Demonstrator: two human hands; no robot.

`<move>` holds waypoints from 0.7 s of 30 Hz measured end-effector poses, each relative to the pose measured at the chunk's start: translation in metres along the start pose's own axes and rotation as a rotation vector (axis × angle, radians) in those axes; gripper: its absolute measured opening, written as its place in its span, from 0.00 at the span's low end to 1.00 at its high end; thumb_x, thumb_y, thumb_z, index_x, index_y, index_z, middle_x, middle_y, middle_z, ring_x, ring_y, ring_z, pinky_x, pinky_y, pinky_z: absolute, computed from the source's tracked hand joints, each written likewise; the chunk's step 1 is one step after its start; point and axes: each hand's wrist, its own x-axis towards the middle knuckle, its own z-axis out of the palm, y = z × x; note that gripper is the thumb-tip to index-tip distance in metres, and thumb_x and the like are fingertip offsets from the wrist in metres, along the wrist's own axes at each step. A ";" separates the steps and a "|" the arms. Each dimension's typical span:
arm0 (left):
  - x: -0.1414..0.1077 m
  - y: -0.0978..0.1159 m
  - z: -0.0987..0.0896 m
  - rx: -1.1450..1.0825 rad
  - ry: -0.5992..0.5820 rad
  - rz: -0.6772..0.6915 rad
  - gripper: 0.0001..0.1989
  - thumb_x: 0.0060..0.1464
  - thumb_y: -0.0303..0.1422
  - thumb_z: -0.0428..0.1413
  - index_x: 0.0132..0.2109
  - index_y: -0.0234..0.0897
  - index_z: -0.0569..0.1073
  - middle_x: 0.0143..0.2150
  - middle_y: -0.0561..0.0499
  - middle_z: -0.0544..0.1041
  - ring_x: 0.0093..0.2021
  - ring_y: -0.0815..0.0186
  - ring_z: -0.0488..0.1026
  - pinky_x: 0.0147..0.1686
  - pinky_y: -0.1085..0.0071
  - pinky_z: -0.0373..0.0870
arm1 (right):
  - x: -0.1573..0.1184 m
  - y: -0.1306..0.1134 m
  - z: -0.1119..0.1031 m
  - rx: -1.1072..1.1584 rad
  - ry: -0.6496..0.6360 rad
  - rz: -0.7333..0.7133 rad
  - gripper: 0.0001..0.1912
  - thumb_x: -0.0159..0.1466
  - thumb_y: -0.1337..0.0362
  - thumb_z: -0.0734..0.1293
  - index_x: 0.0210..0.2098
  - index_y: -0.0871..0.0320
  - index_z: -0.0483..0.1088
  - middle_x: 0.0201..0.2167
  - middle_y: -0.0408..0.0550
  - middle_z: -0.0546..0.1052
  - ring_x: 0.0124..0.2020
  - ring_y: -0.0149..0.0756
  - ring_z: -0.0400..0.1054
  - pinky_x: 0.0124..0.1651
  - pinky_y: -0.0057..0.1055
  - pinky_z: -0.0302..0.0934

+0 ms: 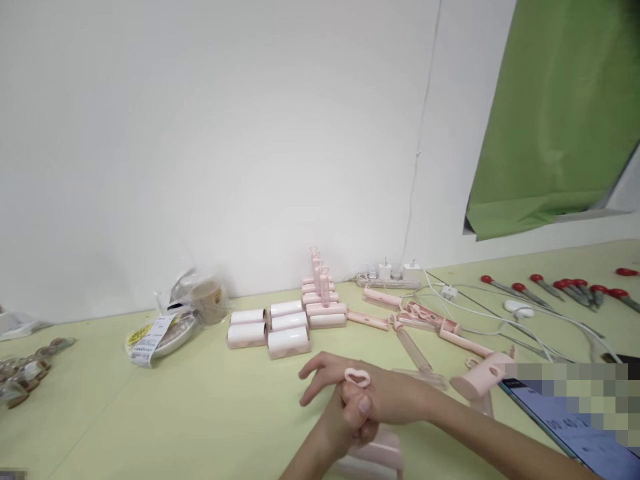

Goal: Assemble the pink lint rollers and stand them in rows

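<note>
While both our hands meet low at the table's (150, 427) near edge, the left hand (345, 417) comes up from below and closes its fingers around a pink handle, whose heart-shaped loop (357, 378) sticks out above the thumb. Our right hand (360, 393) lies across in front, fingers loosely spread and pointing left, touching the left hand; we cannot tell whether it grips anything. A pink roller (380, 453) sits just under the two hands, partly hidden by them.

Behind the hands we note a block of white rolls (270, 328) in pink holders, set in rows, with upright pink handles (320, 277) stacked just behind. To their right lie loose pink parts (425, 320) scattered about, and near our right forearm another roller head (480, 377). A power strip (387, 277) with chargers rests against the wall, white cables (500, 313) trailing from it. Red-handled tools (555, 288) lie in a row far right. Left of the rolls sit a wrapped bowl (165, 333) with a label and a cup (207, 297)
</note>
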 end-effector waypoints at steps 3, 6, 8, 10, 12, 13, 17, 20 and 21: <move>0.000 -0.007 -0.002 0.000 -0.111 0.109 0.30 0.30 0.59 0.53 0.07 0.39 0.53 0.06 0.57 0.49 0.08 0.78 0.46 0.13 0.75 0.35 | -0.003 -0.002 0.004 0.045 0.038 0.028 0.19 0.55 0.71 0.56 0.40 0.48 0.70 0.52 0.37 0.61 0.42 0.30 0.64 0.35 0.21 0.60; 0.004 -0.015 -0.004 -0.086 -0.122 0.165 0.32 0.28 0.64 0.47 0.07 0.39 0.51 0.06 0.58 0.46 0.08 0.78 0.44 0.11 0.76 0.36 | -0.005 0.000 0.009 0.080 0.157 0.063 0.15 0.60 0.66 0.54 0.41 0.49 0.68 0.50 0.40 0.63 0.42 0.31 0.64 0.41 0.26 0.59; 0.008 -0.017 -0.004 -0.130 -0.134 0.151 0.34 0.25 0.68 0.39 0.07 0.39 0.51 0.05 0.59 0.45 0.06 0.79 0.43 0.08 0.76 0.36 | -0.006 0.003 0.009 0.137 0.153 0.068 0.16 0.62 0.59 0.51 0.44 0.52 0.65 0.47 0.44 0.65 0.37 0.31 0.66 0.40 0.29 0.60; 0.012 -0.017 -0.005 -0.162 -0.179 0.132 0.36 0.25 0.69 0.35 0.08 0.38 0.53 0.04 0.59 0.45 0.05 0.79 0.41 0.06 0.77 0.36 | -0.005 0.007 0.007 0.190 0.118 0.002 0.19 0.63 0.55 0.50 0.45 0.55 0.64 0.45 0.47 0.67 0.37 0.33 0.65 0.41 0.31 0.60; 0.014 -0.015 -0.006 -0.180 -0.226 0.124 0.36 0.25 0.69 0.35 0.08 0.37 0.55 0.03 0.60 0.45 0.04 0.79 0.41 0.05 0.77 0.35 | -0.004 0.009 0.004 0.204 0.136 -0.079 0.17 0.61 0.57 0.53 0.43 0.57 0.66 0.46 0.48 0.66 0.42 0.35 0.63 0.46 0.33 0.57; 0.014 -0.015 -0.006 -0.177 -0.241 0.126 0.36 0.25 0.69 0.35 0.09 0.37 0.55 0.03 0.60 0.44 0.04 0.79 0.41 0.04 0.77 0.35 | -0.003 0.009 0.004 0.197 0.161 -0.094 0.15 0.61 0.59 0.54 0.42 0.57 0.66 0.46 0.48 0.66 0.44 0.36 0.62 0.48 0.33 0.56; 0.011 -0.021 -0.005 -0.155 -0.281 0.107 0.36 0.23 0.69 0.37 0.10 0.36 0.56 0.04 0.60 0.47 0.05 0.80 0.41 0.05 0.77 0.35 | -0.001 0.002 0.004 0.052 0.235 -0.045 0.13 0.55 0.68 0.58 0.38 0.56 0.68 0.41 0.45 0.69 0.43 0.35 0.62 0.48 0.32 0.55; 0.011 -0.030 -0.010 -0.140 -0.291 0.071 0.36 0.22 0.70 0.35 0.11 0.37 0.56 0.05 0.60 0.48 0.06 0.79 0.42 0.07 0.77 0.36 | -0.005 -0.005 0.008 -0.002 0.225 0.067 0.16 0.55 0.69 0.56 0.40 0.53 0.68 0.37 0.43 0.71 0.40 0.34 0.65 0.42 0.29 0.58; 0.012 -0.032 -0.015 -0.123 -0.299 0.048 0.36 0.23 0.69 0.36 0.12 0.37 0.56 0.06 0.60 0.48 0.07 0.79 0.44 0.08 0.77 0.38 | -0.007 -0.005 0.011 0.038 0.195 0.134 0.18 0.56 0.69 0.54 0.42 0.52 0.66 0.33 0.42 0.71 0.35 0.32 0.66 0.36 0.27 0.60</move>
